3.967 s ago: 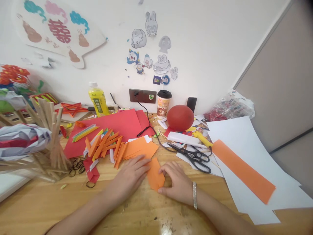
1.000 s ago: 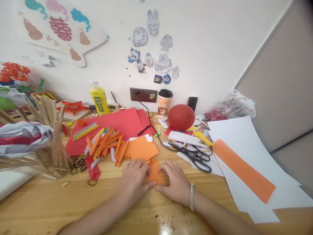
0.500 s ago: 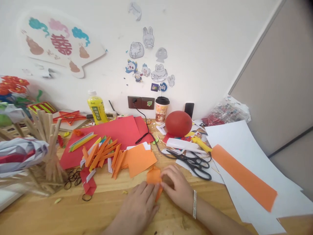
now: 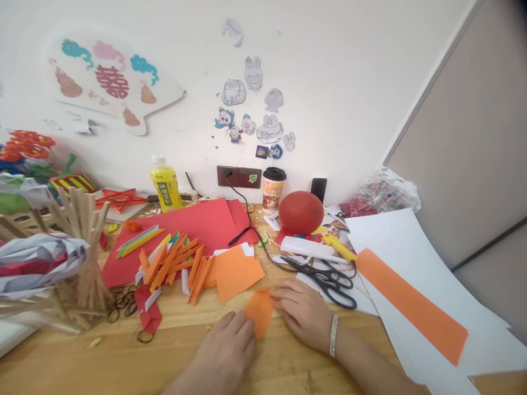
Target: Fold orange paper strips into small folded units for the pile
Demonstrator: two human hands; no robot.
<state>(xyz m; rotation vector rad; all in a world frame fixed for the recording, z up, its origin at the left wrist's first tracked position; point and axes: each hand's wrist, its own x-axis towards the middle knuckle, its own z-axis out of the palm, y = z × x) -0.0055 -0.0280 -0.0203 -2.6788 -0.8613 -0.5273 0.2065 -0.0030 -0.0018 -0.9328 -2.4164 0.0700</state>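
A small piece of orange paper (image 4: pixel 260 314) lies on the wooden table between my two hands, with a fold along its top edge. My left hand (image 4: pixel 227 346) is at its lower left edge, fingers curled, gripping it there; the thumb is hidden. At the upper right corner, the bent fingers of my right hand (image 4: pixel 302 314) hold the paper. Just behind it lie flat orange sheets (image 4: pixel 239 274) and a pile of folded orange strips (image 4: pixel 177 260). Black-handled scissors (image 4: pixel 325 280) rest beyond my right hand.
White sheets (image 4: pixel 415 247) with an orange strip (image 4: pixel 411 304) cover the right side. Behind are a red balloon (image 4: pixel 301 212), a paper cup (image 4: pixel 272 195) and a yellow bottle (image 4: pixel 166 186). A container of wooden sticks (image 4: pixel 93 258) stands left, near red paper (image 4: pixel 206 219).
The orange paper has turned and more of its face shows. My left hand has drawn back to its lower left edge with fingers curled; my right hand stays at the upper right.
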